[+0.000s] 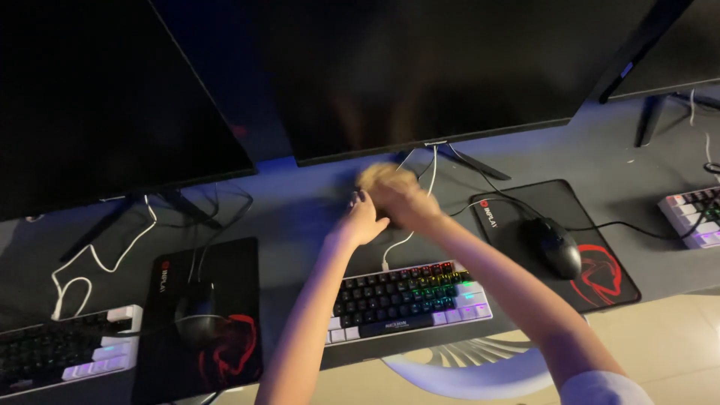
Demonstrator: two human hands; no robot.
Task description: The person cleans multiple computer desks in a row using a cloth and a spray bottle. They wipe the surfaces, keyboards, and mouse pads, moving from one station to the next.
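Head view | both hands, left [362, 220] and right [397, 193], bunched on blurred tan cloth [379, 174] | axis unclear

keyboard [409, 301] before monitor [420, 67], mouse [553, 246] on mat [600, 217] at its right, hands [382, 202] between keyboard and monitor

- The middle keyboard [409, 300] has black keys lit in a rainbow glow, with white keys along its right end and bottom row.
- The right mouse pad [600, 281] is black with a red swirl; the mouse [553, 246] on it is black.
- The left mouse pad [229, 352] matches: black with red.
- The desk [300, 217] is dark grey, tinged blue.
- The monitors' screens [420, 67] are black.
- The cable [97, 262] is white.
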